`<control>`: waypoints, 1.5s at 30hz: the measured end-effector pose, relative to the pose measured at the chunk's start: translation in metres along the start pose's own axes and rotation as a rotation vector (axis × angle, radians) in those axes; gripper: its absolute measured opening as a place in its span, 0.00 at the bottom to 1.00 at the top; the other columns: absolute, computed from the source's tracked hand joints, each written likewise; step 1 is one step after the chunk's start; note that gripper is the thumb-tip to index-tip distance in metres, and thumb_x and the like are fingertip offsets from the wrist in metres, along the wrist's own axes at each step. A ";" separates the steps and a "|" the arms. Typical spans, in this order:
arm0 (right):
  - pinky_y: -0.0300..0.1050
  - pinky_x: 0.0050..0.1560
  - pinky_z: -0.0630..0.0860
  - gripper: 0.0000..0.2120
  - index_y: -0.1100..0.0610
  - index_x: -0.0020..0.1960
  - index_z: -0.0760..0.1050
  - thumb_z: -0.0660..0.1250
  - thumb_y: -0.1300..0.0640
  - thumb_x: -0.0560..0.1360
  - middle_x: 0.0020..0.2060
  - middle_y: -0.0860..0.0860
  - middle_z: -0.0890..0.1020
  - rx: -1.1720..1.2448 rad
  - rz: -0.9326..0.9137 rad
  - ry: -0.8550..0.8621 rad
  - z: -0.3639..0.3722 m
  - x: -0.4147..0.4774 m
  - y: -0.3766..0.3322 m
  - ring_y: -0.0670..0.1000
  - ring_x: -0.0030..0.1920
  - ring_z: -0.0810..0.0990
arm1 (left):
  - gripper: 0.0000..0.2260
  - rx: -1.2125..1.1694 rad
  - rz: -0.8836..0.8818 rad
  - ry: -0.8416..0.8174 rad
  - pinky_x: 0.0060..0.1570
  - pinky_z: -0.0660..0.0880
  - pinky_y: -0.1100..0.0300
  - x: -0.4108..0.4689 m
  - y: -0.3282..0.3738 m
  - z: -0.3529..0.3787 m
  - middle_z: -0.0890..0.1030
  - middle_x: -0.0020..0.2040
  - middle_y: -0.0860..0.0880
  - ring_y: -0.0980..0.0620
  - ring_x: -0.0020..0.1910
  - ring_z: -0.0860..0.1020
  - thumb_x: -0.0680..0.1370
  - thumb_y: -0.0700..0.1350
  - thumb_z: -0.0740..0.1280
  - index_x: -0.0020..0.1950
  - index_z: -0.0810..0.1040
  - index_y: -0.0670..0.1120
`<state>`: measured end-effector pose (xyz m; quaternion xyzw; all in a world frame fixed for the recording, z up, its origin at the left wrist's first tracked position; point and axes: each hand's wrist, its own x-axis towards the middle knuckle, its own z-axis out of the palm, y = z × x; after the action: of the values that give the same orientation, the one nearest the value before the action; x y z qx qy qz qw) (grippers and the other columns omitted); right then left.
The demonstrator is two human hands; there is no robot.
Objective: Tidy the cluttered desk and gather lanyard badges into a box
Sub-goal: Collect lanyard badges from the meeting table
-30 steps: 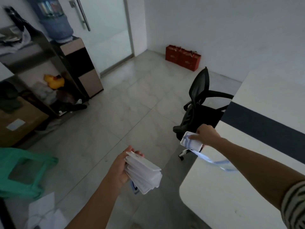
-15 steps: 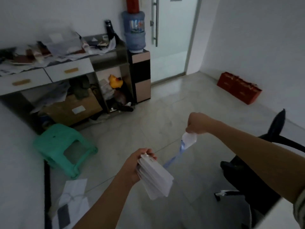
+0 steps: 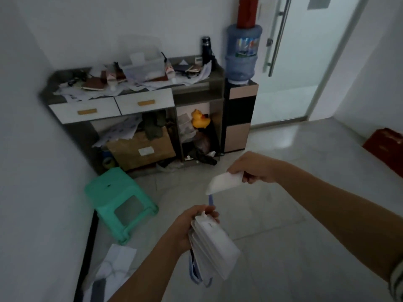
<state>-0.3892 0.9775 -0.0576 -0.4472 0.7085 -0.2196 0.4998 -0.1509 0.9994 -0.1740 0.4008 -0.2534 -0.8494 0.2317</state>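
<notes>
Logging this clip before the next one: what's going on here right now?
A person stands facing a cluttered desk across the tiled floor. Their left hand grips a stack of white badges, with lanyards dangling below it. The right hand pinches a single badge, whose blue lanyard runs down toward the left hand. The badges are all in hand, not in a box; a clear container sits among the papers on the desk.

- Dim, greyish indoor view; daylight enters through the frosted glass door (image 3: 305, 68).
- Pale glare on the floor (image 3: 283, 140).
- Soft motion blur throughout; wide-angle bending at edges.
</notes>
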 end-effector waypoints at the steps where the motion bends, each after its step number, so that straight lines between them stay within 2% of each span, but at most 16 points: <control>1: 0.37 0.24 0.65 0.13 0.72 0.54 0.78 0.68 0.62 0.75 0.30 0.56 0.74 0.032 -0.009 -0.036 -0.004 0.018 -0.009 0.48 0.26 0.71 | 0.10 -0.043 0.009 0.007 0.40 0.81 0.54 0.014 0.013 0.000 0.84 0.47 0.40 0.45 0.40 0.83 0.72 0.42 0.67 0.47 0.84 0.37; 4: 0.37 0.26 0.67 0.12 0.69 0.54 0.79 0.69 0.61 0.75 0.32 0.55 0.77 0.087 -0.019 -0.124 -0.007 0.060 -0.028 0.46 0.26 0.73 | 0.12 -0.188 0.060 0.003 0.45 0.80 0.53 0.042 0.046 -0.006 0.83 0.53 0.41 0.46 0.42 0.83 0.69 0.42 0.72 0.49 0.84 0.39; 6: 0.37 0.27 0.69 0.10 0.65 0.54 0.81 0.70 0.61 0.75 0.33 0.54 0.80 0.090 -0.009 -0.189 -0.006 0.090 -0.041 0.46 0.26 0.74 | 0.13 -0.261 0.097 0.002 0.46 0.80 0.53 0.060 0.069 -0.017 0.84 0.52 0.43 0.47 0.42 0.83 0.67 0.43 0.73 0.49 0.85 0.40; 9: 0.37 0.27 0.71 0.07 0.60 0.52 0.82 0.71 0.60 0.74 0.33 0.52 0.81 0.059 0.011 -0.257 -0.002 0.132 -0.057 0.46 0.26 0.75 | 0.11 -0.355 0.116 0.018 0.51 0.79 0.52 0.091 0.109 -0.035 0.84 0.47 0.43 0.46 0.46 0.82 0.72 0.45 0.67 0.49 0.84 0.41; 13: 0.38 0.29 0.72 0.10 0.61 0.49 0.82 0.74 0.56 0.72 0.36 0.54 0.82 -0.011 0.024 -0.252 0.010 0.193 -0.081 0.47 0.29 0.77 | 0.12 -0.477 0.183 0.057 0.59 0.72 0.49 0.139 0.181 -0.064 0.84 0.49 0.45 0.46 0.52 0.79 0.80 0.43 0.59 0.47 0.82 0.42; 15: 0.40 0.33 0.75 0.14 0.60 0.49 0.81 0.76 0.51 0.70 0.41 0.56 0.84 -0.067 0.022 -0.158 0.018 0.222 -0.097 0.49 0.34 0.79 | 0.14 -0.465 0.218 0.041 0.57 0.73 0.49 0.158 0.225 -0.073 0.84 0.46 0.46 0.47 0.48 0.80 0.81 0.45 0.59 0.43 0.82 0.44; 17: 0.44 0.42 0.79 0.17 0.56 0.52 0.81 0.75 0.46 0.69 0.49 0.54 0.84 -0.051 0.041 -0.096 0.024 0.255 -0.118 0.52 0.45 0.81 | 0.11 -0.434 0.247 0.052 0.59 0.71 0.48 0.174 0.275 -0.084 0.83 0.44 0.45 0.47 0.48 0.79 0.81 0.45 0.58 0.44 0.78 0.43; 20: 0.54 0.54 0.80 0.22 0.53 0.58 0.77 0.73 0.42 0.70 0.55 0.55 0.81 0.208 0.147 -0.182 0.031 0.290 -0.148 0.57 0.54 0.81 | 0.11 -0.378 0.318 0.042 0.63 0.68 0.46 0.199 0.339 -0.094 0.80 0.44 0.45 0.46 0.48 0.77 0.82 0.46 0.58 0.44 0.74 0.43; 24: 0.58 0.49 0.81 0.24 0.58 0.64 0.74 0.66 0.43 0.75 0.56 0.62 0.81 0.644 0.259 -0.388 0.037 0.346 -0.187 0.63 0.52 0.83 | 0.13 -0.339 0.331 0.113 0.54 0.74 0.48 0.241 0.408 -0.104 0.78 0.45 0.43 0.45 0.45 0.80 0.82 0.49 0.60 0.43 0.76 0.42; 28: 0.53 0.45 0.82 0.19 0.57 0.64 0.74 0.58 0.46 0.81 0.54 0.59 0.83 0.790 0.190 -0.429 0.031 0.410 -0.232 0.60 0.52 0.84 | 0.22 -0.288 0.468 0.202 0.52 0.75 0.49 0.291 0.462 -0.110 0.83 0.38 0.44 0.47 0.41 0.81 0.81 0.47 0.61 0.29 0.82 0.44; 31: 0.49 0.39 0.82 0.15 0.58 0.59 0.77 0.62 0.49 0.80 0.47 0.57 0.86 0.791 0.133 -0.369 0.011 0.466 -0.266 0.56 0.44 0.86 | 0.17 -0.163 0.545 0.330 0.49 0.77 0.49 0.321 0.506 -0.114 0.85 0.40 0.44 0.46 0.41 0.81 0.80 0.47 0.64 0.34 0.82 0.43; 34: 0.47 0.38 0.81 0.14 0.59 0.59 0.78 0.67 0.52 0.77 0.46 0.57 0.86 0.722 0.065 -0.351 -0.018 0.525 -0.308 0.54 0.43 0.86 | 0.11 -0.099 0.572 0.470 0.50 0.77 0.48 0.351 0.559 -0.113 0.83 0.45 0.43 0.42 0.47 0.80 0.79 0.46 0.66 0.42 0.82 0.41; 38: 0.44 0.35 0.80 0.13 0.60 0.56 0.79 0.70 0.53 0.75 0.43 0.55 0.86 0.593 -0.113 -0.373 -0.063 0.601 -0.381 0.52 0.39 0.85 | 0.16 -0.241 0.633 0.286 0.53 0.80 0.51 0.371 0.646 -0.113 0.85 0.47 0.42 0.43 0.51 0.81 0.80 0.42 0.62 0.37 0.85 0.43; 39: 0.45 0.35 0.80 0.12 0.59 0.54 0.80 0.70 0.53 0.74 0.43 0.55 0.86 0.573 -0.166 -0.367 -0.073 0.619 -0.401 0.52 0.39 0.85 | 0.17 -0.302 0.649 0.243 0.57 0.78 0.51 0.377 0.670 -0.116 0.84 0.48 0.41 0.43 0.53 0.80 0.80 0.42 0.61 0.37 0.85 0.41; 42: 0.44 0.34 0.80 0.10 0.58 0.52 0.81 0.70 0.53 0.75 0.43 0.54 0.86 0.509 -0.287 -0.370 -0.098 0.657 -0.452 0.52 0.39 0.85 | 0.11 -0.389 0.681 0.204 0.66 0.71 0.48 0.382 0.729 -0.119 0.81 0.55 0.38 0.42 0.60 0.77 0.79 0.42 0.61 0.51 0.80 0.36; 45: 0.42 0.31 0.79 0.11 0.60 0.52 0.81 0.70 0.54 0.74 0.41 0.54 0.86 0.483 -0.371 -0.381 -0.122 0.695 -0.499 0.51 0.37 0.85 | 0.10 -0.353 0.744 0.168 0.57 0.77 0.48 0.389 0.788 -0.115 0.83 0.49 0.39 0.41 0.52 0.81 0.78 0.42 0.63 0.57 0.75 0.38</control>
<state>-0.3627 0.1165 0.0138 -0.4703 0.4370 -0.3803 0.6658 -0.1315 0.1366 0.0287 0.3040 -0.2119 -0.7025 0.6076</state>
